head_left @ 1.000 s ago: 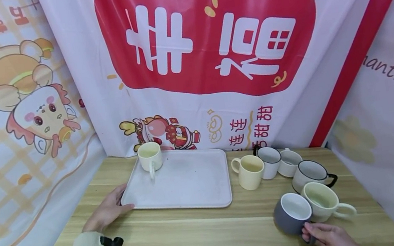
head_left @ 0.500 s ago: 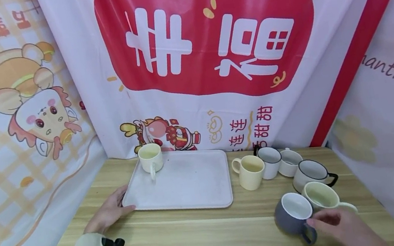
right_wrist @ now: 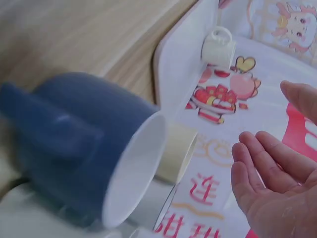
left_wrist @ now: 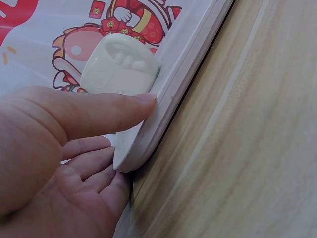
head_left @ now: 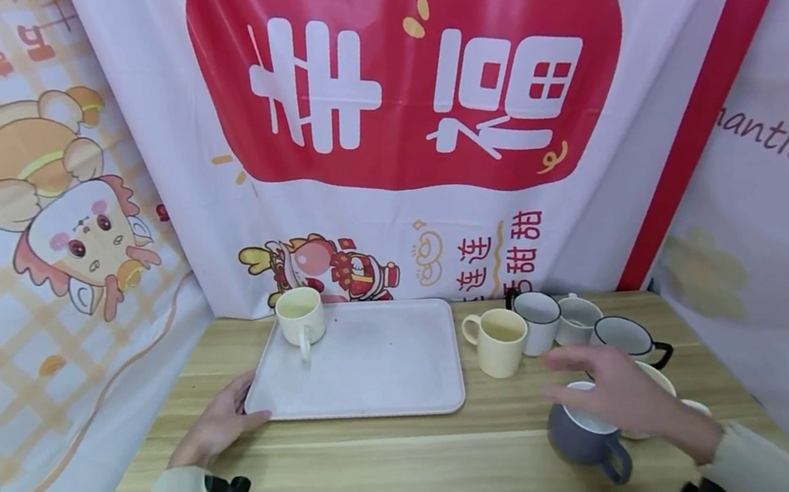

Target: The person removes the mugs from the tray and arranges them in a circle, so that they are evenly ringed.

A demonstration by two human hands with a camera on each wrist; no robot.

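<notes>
At the near left corner of a white tray [head_left: 374,366], my left hand [head_left: 218,422] grips the tray, its thumb over the edge and its fingers against the outer side in the left wrist view. A pale cream mug [head_left: 300,318] stands in the tray's far left corner. My right hand [head_left: 615,391] hovers over a dark grey-blue mug [head_left: 576,437], holding nothing; the right wrist view shows its fingers [right_wrist: 277,168] extended and apart from the mug. The hand hides part of that mug and most of a pale green mug [head_left: 661,378] behind it.
Right of the tray stand a yellow mug [head_left: 499,356], a black-rimmed white mug [head_left: 538,331], a plain white mug [head_left: 576,323] and a wider black-rimmed mug [head_left: 622,334]. They are close together on the wooden table [head_left: 368,485]. A printed curtain [head_left: 393,238] hangs behind the table.
My right hand first held the grey-blue mug's handle, then let go and rose forward and left over the mug. The mug stays put. My left hand keeps its place on the tray.
</notes>
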